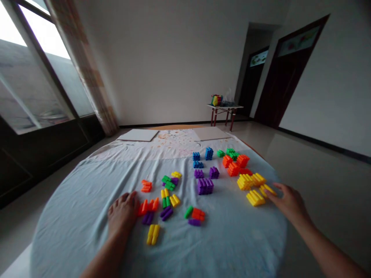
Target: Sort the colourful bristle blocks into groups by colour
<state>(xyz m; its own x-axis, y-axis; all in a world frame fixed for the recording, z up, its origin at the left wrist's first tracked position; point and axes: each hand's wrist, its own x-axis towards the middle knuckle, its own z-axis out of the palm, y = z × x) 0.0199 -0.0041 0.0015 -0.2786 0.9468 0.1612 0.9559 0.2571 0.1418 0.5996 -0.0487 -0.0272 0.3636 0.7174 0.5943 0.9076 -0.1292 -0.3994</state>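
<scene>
My left hand [123, 212] lies palm down on the cloth, its fingers open, right beside the orange building blocks [148, 207]. Purple blocks [148, 218] and a yellow pair [153, 234] are just to its right. On the right side of the table, my right hand [291, 201] has its thumb and fingertips closed at the edge of a yellow building block [268, 190]. That block rests beside a yellow cluster [245, 181] and another yellow block [255, 198].
Purple stacks [205, 186], blue stacks [209, 153], orange blocks [233, 168] and green blocks [231, 153] stand mid-table and at right. Loose green [168, 183] and mixed pieces lie nearer. Two flat boards [138, 135] lie at the far edge. A small side table [225, 106] stands behind.
</scene>
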